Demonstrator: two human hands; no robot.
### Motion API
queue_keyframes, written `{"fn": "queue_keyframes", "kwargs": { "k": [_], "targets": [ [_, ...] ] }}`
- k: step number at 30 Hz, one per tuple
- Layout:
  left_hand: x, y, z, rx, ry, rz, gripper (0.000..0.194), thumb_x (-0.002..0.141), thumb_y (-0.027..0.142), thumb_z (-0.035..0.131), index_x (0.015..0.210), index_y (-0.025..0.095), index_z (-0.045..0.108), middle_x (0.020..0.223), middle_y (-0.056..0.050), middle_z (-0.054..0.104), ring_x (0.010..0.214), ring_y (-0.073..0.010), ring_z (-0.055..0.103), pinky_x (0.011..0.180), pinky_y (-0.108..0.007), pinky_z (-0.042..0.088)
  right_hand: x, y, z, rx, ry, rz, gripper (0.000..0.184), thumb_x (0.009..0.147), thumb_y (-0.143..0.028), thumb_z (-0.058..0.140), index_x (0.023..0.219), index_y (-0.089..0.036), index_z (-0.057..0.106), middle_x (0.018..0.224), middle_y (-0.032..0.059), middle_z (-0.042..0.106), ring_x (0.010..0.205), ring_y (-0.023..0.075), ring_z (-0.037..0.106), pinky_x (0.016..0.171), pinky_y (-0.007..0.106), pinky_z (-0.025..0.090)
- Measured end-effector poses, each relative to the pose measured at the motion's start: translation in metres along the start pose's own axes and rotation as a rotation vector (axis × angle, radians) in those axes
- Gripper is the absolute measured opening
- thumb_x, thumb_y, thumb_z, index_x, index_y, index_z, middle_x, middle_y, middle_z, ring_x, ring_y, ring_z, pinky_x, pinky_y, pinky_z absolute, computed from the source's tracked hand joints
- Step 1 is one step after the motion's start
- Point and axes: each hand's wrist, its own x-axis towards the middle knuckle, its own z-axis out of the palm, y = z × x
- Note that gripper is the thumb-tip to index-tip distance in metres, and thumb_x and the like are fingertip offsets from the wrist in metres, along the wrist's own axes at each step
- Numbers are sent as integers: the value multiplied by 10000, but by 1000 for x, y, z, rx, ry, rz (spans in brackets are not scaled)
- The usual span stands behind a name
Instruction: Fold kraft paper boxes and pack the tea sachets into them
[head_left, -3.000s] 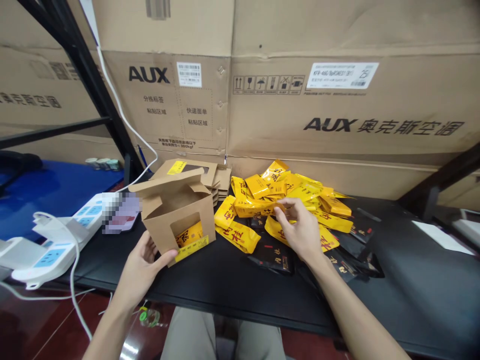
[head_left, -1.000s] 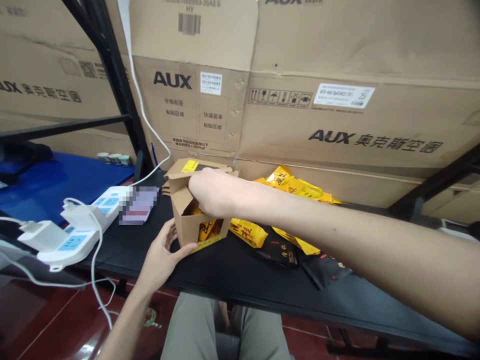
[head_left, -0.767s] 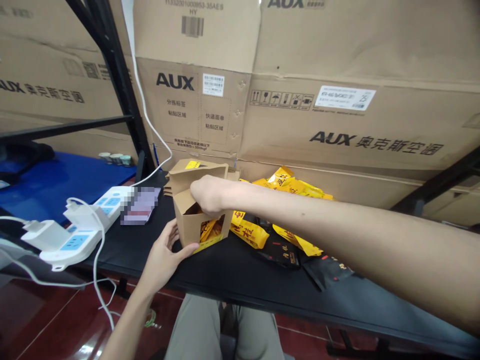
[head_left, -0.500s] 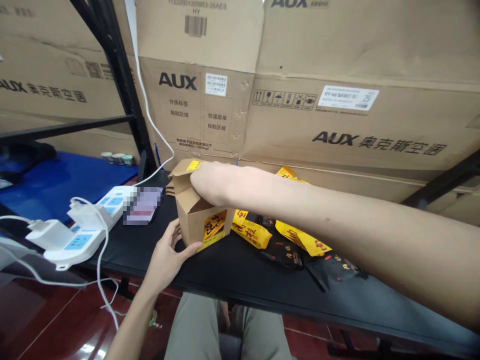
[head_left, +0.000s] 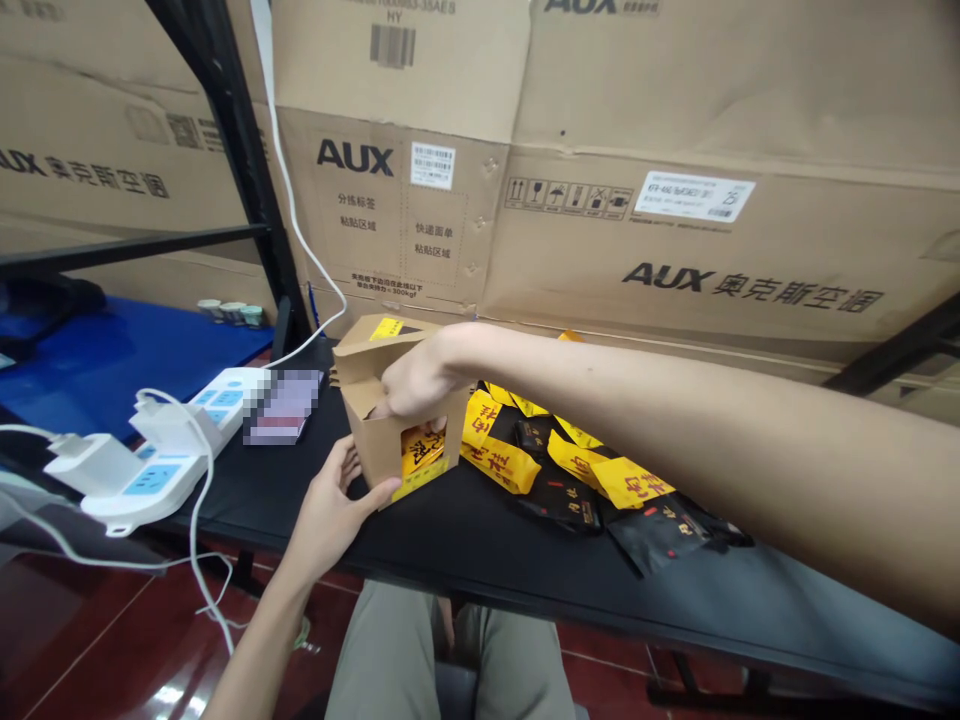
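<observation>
Head view: left hand (head_left: 335, 508) clasps the box (head_left: 380, 450) low; right hand (head_left: 418, 380) reaches inside, grip unclear.

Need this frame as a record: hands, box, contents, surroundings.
left_hand: left hand grips the near left corner of the box, thumb in front
right_hand: right hand reaches into the box top; grasp hidden
box: windowed kraft box, upright, top open
seen_through_window: yellow packet; further contents hidden
right_of_box: loose yellow packets, black packets
left_of_box: white power strip
backdrop: AUX cartons
</observation>
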Motion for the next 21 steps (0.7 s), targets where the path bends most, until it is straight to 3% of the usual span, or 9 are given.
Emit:
{"fn": "queue_keyframes", "kwargs": {
  "k": [2,4,7,11,14,17,21],
  "targets": [
    [0,1,0,-1,-2,2,631,744,414,821,1277,230,538,1323,-115,702,1283,-284,657,1119,-443,503,1,0,1,133,-440,80,210,782,-255,806,650,-150,680,623,-13,642,552,128,640,573,265,566],
    [0,2,0,-7,-6,1,627,741,403,825,1270,227,539,1318,-114,703,1277,-281,659,1120,-442,504,3,1,1,279,-673,215,214,889,-196,680,680,-151,696,667,11,664,580,139,663,610,286,581],
    [0,3,1,-32,-6,-8,620,741,378,834,1266,227,541,1326,-110,697,1281,-271,654,1130,-441,496,5,3,-2,288,-639,276,190,879,-253,708,716,-155,712,684,18,668,647,174,691,653,309,588],
    [0,1,1,-44,-11,6,612,760,363,827,1288,244,539,1351,-94,682,1290,-256,643,1133,-428,493,8,5,-6,38,-692,100,290,932,-385,602,827,-145,727,784,57,705,792,243,708,787,408,594],
    [0,-1,0,-22,-17,17,599,777,369,818,1298,257,543,1347,-81,684,1289,-250,641,1139,-426,484,7,3,-5,-82,-695,11,290,960,-338,539,822,-157,719,802,65,709,801,253,701,812,435,570],
    [-1,-1,-1,-6,-24,16,603,785,386,815,1308,268,540,1337,-72,686,1284,-251,642,1135,-428,486,3,2,-3,-126,-649,-70,245,951,-201,519,778,-191,691,777,36,699,791,219,690,800,385,553],
    [-1,-1,-1,2,-42,8,606,787,395,822,1307,277,534,1350,-63,672,1278,-245,640,1127,-421,494,-2,7,-5,4,-499,-56,255,953,-229,510,770,-182,681,826,41,711,849,205,682,841,367,564]
  ]
}}
